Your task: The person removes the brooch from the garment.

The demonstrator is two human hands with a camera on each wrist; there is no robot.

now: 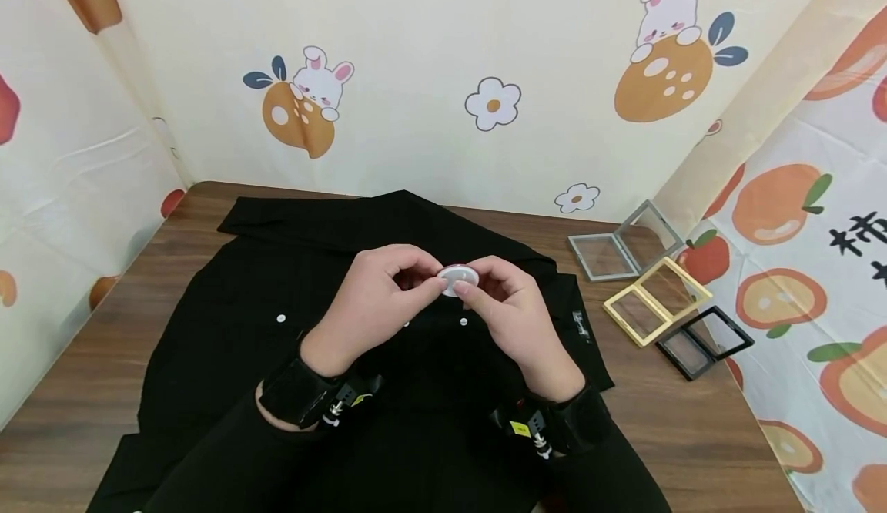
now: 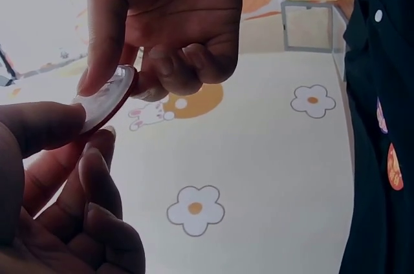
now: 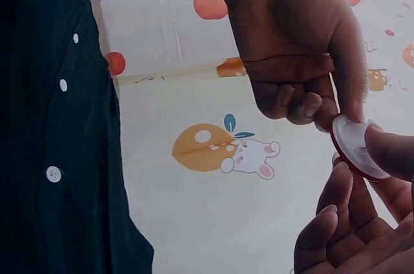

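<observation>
In the head view, a small round badge (image 1: pixel 458 276) with a whitish back and a red rim is held above a black shirt (image 1: pixel 229 328). My left hand (image 1: pixel 377 297) pinches its left edge between thumb and fingers. The right hand (image 1: pixel 513 309) pinches the opposite edge, thumb on the pale back. From the left wrist view, the badge (image 2: pixel 107 103) appears tilted, its red rim turned downward. The right wrist view also shows the badge (image 3: pixel 356 148) between both thumbs; its front face is hidden.
A grey folding frame (image 1: pixel 603 255), a yellow one (image 1: pixel 640 313) and a black one (image 1: pixel 693 347) stand open at the right of the wooden table (image 1: pixel 700 436). White buttons (image 1: pixel 280 318) dot the shirt. Two colourful badges (image 2: pixel 395 167) show on dark cloth in the left wrist view.
</observation>
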